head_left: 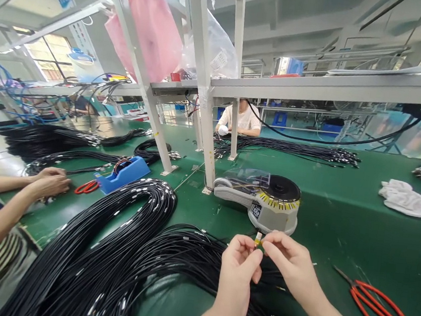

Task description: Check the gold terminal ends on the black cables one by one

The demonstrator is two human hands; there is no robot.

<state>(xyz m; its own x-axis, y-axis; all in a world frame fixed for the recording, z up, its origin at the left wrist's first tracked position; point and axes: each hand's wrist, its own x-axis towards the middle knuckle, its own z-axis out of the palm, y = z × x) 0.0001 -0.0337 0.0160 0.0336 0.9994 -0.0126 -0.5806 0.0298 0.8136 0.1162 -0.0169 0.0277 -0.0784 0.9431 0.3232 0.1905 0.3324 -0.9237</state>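
Note:
My left hand (241,265) pinches a small white cable connector (258,237) between thumb and fingers. Yellow tape is visible on the connector, just below its white end. From the other side, the closed fingertips of my right hand (293,266) meet at the connector; what they grip is too small to make out. Just beyond both hands stands a grey round tape dispenser (274,218) with yellow tape pieces around its black disc. A thick bundle of black cables (185,246) with white tags runs beneath and left of my hands.
Red-handled scissors (379,306) lie to the right. White gloves (407,200) rest at the far right. A second cable bundle (110,233), a blue tape holder (125,176) and a co-worker's hands (50,183) are on the left. Metal shelf posts (206,127) rise from the green table (336,218).

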